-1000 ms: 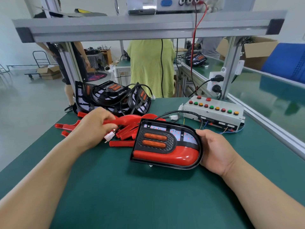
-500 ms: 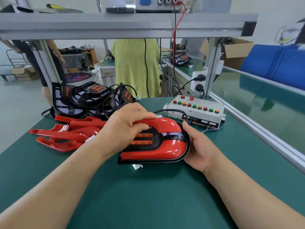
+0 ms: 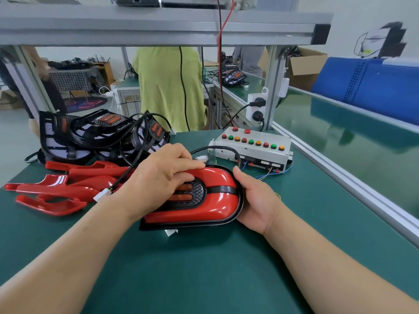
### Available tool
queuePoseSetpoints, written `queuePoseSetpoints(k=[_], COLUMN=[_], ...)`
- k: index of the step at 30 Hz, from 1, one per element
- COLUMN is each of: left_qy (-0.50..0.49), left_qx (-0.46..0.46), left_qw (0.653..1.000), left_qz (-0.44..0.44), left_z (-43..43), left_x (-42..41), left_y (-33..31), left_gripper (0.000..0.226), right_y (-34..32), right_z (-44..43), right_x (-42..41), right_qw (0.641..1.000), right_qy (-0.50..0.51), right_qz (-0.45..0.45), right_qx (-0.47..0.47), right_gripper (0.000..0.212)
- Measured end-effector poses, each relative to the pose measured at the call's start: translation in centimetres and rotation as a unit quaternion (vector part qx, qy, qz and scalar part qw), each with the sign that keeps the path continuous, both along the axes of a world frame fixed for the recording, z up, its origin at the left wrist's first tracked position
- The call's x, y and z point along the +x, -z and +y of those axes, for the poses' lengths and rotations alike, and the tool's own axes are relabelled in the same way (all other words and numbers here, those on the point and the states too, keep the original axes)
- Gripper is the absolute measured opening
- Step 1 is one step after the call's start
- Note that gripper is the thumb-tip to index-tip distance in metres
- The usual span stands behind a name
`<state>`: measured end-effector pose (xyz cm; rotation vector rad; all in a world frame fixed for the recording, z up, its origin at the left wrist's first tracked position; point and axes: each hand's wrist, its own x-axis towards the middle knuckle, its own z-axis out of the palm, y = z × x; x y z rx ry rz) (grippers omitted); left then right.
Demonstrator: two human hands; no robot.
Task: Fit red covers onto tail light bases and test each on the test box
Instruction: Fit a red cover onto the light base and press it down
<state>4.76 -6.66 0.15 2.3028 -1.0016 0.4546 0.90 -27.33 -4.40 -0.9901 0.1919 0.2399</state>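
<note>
A tail light base with red covers (image 3: pixel 210 202) on it lies on the green mat in front of me. My left hand (image 3: pixel 163 175) lies flat on its upper red cover, fingers spread over the top edge. My right hand (image 3: pixel 256 200) cups the rounded right end of the base. Several loose red covers (image 3: pixel 59 189) lie to the left. Bare black bases (image 3: pixel 99 134) with cables are piled behind them. The grey test box (image 3: pixel 254 146) with coloured buttons stands behind the light, on the right.
A white connector (image 3: pixel 102 196) on a black cable lies by my left wrist. An aluminium frame post (image 3: pixel 272 87) with sockets rises behind the test box. A person in a green shirt (image 3: pixel 167 87) stands beyond the bench. A rail (image 3: pixel 340 177) borders the mat on the right.
My left hand brought a red cover from the pile onto the base's upper half and now presses on it. My right hand stayed at the base's right end.
</note>
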Motion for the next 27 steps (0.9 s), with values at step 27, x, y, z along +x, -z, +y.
queuePoseSetpoints(k=[27], left_qy=[0.012], left_qx=[-0.052], left_qw=[0.996], left_qz=[0.078], left_z=[0.1], left_x=[0.5], left_y=[0.2], left_gripper=[0.033], right_y=[-0.5], right_z=[0.9], right_x=[-0.2], right_qw=[1.0], right_qy=[0.026], right_qz=[0.005], right_qx=[-0.015], right_gripper=[0.049])
